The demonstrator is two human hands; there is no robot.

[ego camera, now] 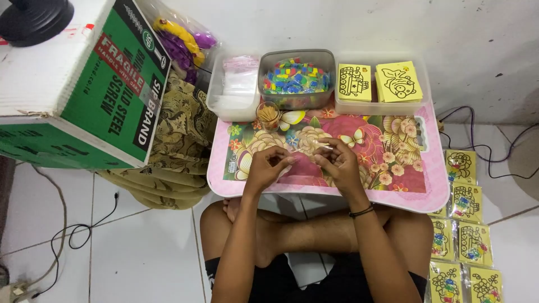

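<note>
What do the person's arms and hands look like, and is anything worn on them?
Both arms are bare, with no sleeves or gloves in view. The left hand wears nothing that shows. The right hand has a thin dark band around its wrist. No rings can be made out.

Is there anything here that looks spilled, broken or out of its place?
Nothing stands out. The three tubs sit in a row behind the floral tray, and both hands hold something thin and clear over it.

Three tubs (296, 78) line the tray table's (432, 196) far edge; cardboard box (84, 84) left.
</note>
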